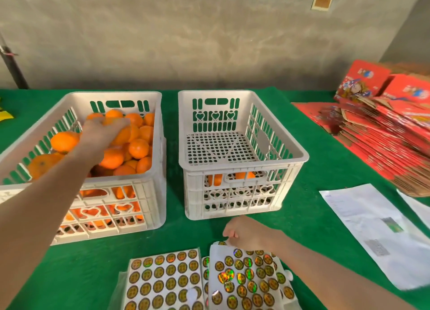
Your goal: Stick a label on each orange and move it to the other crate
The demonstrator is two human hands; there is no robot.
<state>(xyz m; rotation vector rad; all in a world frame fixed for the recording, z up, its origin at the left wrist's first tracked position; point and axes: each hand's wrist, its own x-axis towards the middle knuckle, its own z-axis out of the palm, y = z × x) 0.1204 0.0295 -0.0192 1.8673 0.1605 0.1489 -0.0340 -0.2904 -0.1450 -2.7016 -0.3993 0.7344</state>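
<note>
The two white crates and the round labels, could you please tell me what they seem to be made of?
The left crate and right crate look like moulded white plastic, semi-glossy: thin walls with cut slots and heart shapes. The labels seem to be metallic foil stickers, likely holographic, flashing rainbow glints on a glossy white backing sheet.

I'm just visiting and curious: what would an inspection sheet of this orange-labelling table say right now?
Surface: green cloth covers the table.
Job's things: left crate heaped with oranges; right crate nearly empty, two oranges visible through its near wall; label sheets at the near edge.
Clutter: white papers and flattened red cartons on the right.
Hands: left hand on the oranges, grip blurred; right hand pinches the top edge of the right sheet.
Cables: nothing seen.
Surroundings: grey concrete wall, dark pole at left.
</note>
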